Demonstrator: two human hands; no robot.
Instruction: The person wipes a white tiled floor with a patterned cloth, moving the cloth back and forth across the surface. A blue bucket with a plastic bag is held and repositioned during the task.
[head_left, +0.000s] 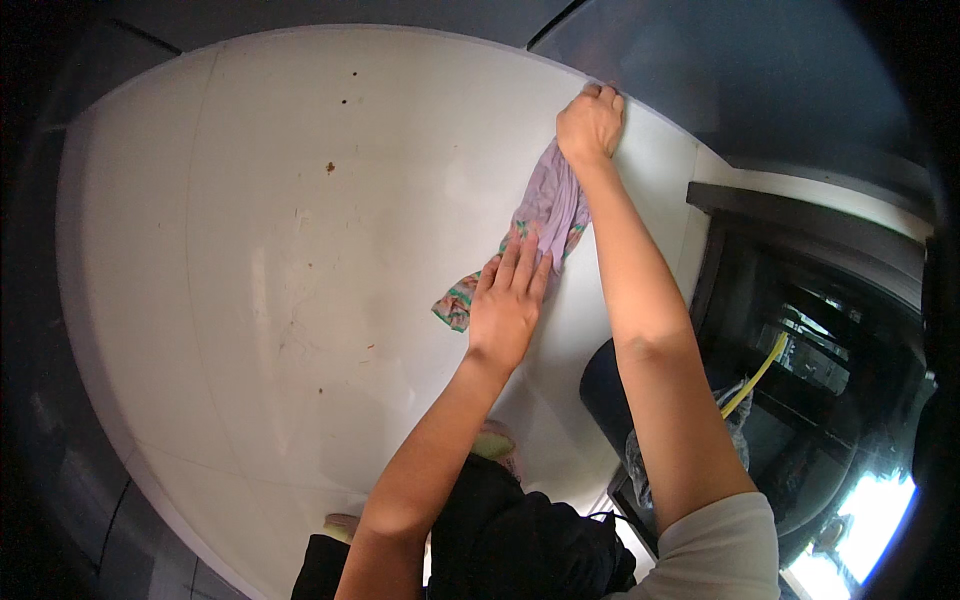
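A crumpled lilac cloth (551, 184) with a patterned, green-edged border lies stretched over a pale floor (405, 225). My right hand (592, 124) is closed on its upper end, against the foot of the dark wall. Below it, my left hand (510, 300) lies flat on the cloth's patterned part, fingers slightly spread. One patterned corner sticks out to the left of that hand. The fingertips of my right hand are partly hidden by its own knuckles.
Brown specks (330, 168) and small debris dot the floor on the left. Dark wall tiles (750, 82) border the far side. On the right stand a dark-framed glossy panel (817, 285) and a dark bin (606, 390) with a plastic liner. A yellow stick (757, 375) rises near it.
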